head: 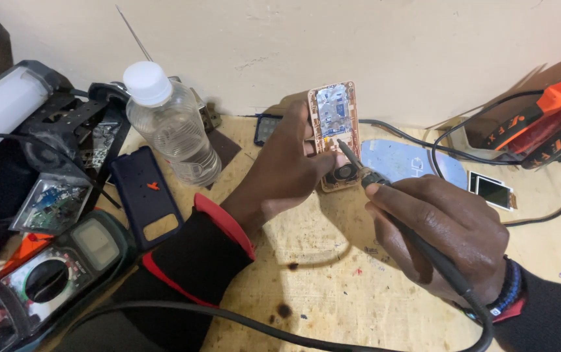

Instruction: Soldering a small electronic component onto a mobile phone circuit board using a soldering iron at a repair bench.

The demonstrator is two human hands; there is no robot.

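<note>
**Soldering iron tip on an opened phone**

Your left hand [287, 166] grips an opened phone [334, 133], fingers wrapped round its left edge and thumb pressed near its lower end, holding it upright and tilted toward you above the wooden workbench [332, 274]. The phone's back is off: you can see an orange frame, a shiny metal shield in the upper half and a dark round part at the bottom.

Your right hand [440, 231] is closed round a soldering iron [384, 189], pinching it like a pen, fingertips close to the front of the handle. The thin tip slants up and left and meets the phone about midway down its exposed board. The iron's black cable [280, 326] runs back past your wrist and curves across the bench below the phone.

Left of the phone stands a clear plastic bottle [169, 127] with a white cap. Further left and lower lies a dark blue phone cover [145, 195], and beyond it, at the bench's near-left corner, a multimeter [52, 274] with a big dial. Just right of the phone a pale blue flat panel [404, 160] lies on the bench, with a small screen [492, 190] beside that. Far right of the phone, orange and black tools [554, 124] rest against the wall. At the far left, a white tube lamp [3, 107] sits above a black metal frame.
</note>
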